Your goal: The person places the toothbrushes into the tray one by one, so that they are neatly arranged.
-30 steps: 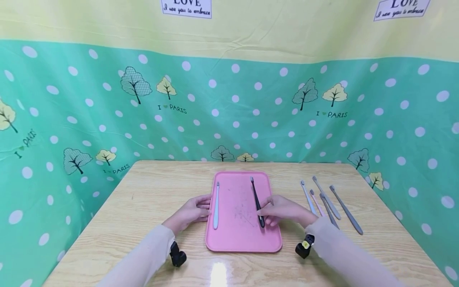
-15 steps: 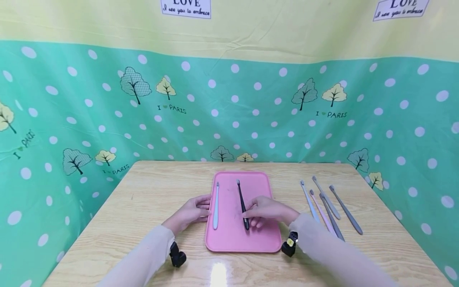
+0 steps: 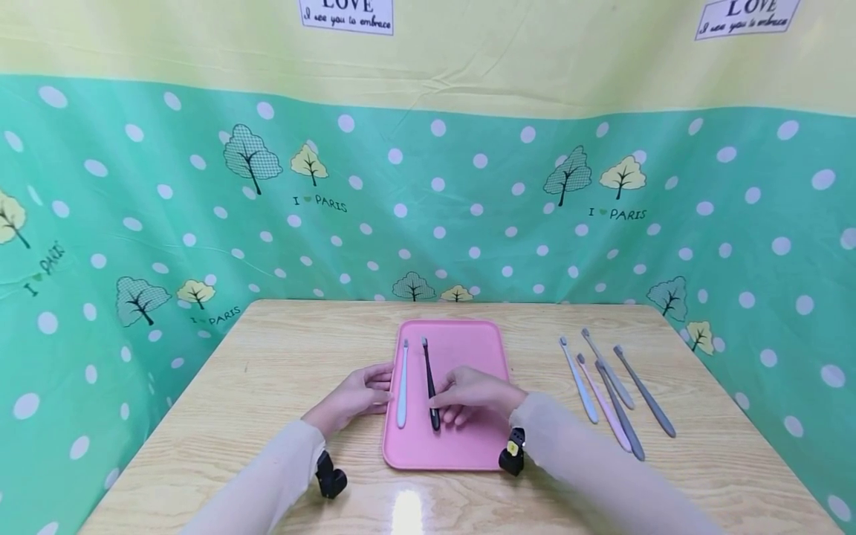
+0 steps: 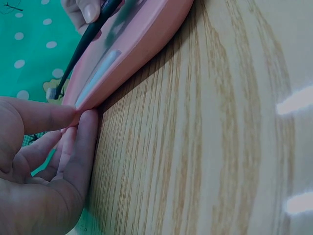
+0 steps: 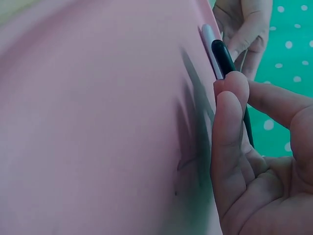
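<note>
My right hand (image 3: 476, 394) pinches the handle of a black toothbrush (image 3: 429, 375) over the left half of a pink tray (image 3: 461, 452). The brush's head points to the tray's far side. In the right wrist view, the handle end (image 5: 223, 55) pokes out past the fingertips. Just left of it, a light blue toothbrush (image 3: 403, 394) lies along the tray's left side. My left hand (image 3: 357, 400) holds the tray's left edge; the left wrist view has the thumb and fingers (image 4: 85, 142) pinching the rim.
Right of the tray, several toothbrushes lie on the wooden table (image 3: 301, 334): a light blue one (image 3: 578, 379), a pink one (image 3: 605, 405) and grey ones, including the rightmost grey toothbrush (image 3: 645, 390). A dotted green curtain (image 3: 441, 223) hangs behind the table.
My right hand has carried the black toothbrush leftward across the tray, closer to the light blue one. My left hand stays at the tray's edge.
</note>
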Demonstrator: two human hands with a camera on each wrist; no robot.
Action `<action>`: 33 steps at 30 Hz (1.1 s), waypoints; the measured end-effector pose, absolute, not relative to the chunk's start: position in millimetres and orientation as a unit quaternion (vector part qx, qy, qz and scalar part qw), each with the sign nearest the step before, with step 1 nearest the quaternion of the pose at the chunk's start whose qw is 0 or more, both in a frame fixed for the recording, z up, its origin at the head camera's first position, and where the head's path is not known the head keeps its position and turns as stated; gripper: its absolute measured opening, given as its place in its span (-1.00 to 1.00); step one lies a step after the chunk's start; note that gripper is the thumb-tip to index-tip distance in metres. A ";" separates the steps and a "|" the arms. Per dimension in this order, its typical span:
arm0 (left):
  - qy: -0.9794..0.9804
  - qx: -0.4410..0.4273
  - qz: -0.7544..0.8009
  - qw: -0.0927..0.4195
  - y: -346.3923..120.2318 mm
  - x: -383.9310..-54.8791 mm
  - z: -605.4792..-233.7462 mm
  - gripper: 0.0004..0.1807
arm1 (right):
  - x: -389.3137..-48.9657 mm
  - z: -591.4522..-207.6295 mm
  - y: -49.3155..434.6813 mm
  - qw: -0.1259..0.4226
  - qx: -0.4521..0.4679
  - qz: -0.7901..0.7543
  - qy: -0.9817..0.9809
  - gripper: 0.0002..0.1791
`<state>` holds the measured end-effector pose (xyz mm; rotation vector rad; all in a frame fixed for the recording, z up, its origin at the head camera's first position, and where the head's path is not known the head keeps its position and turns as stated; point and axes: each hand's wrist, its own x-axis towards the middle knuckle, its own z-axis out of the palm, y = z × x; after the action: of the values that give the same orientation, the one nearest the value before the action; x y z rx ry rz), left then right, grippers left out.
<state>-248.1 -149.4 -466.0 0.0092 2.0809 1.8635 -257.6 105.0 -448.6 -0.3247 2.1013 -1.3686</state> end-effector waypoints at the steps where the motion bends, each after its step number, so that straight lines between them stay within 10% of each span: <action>1: 0.734 0.004 0.657 0.174 -149.5 -248.4 -466.3 -0.27 | -258.2 -449.3 103.4 0.304 -0.122 -0.518 0.790 -0.75; 33: 0.734 -0.006 0.656 0.174 -146.7 -248.5 -464.0 -0.28 | -265.0 -454.3 82.5 0.311 -0.092 -0.516 0.793 -0.78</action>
<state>-248.5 -146.7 -464.0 -0.0161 2.0818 1.8587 -265.0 82.5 -454.3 -0.2416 2.0936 -1.3611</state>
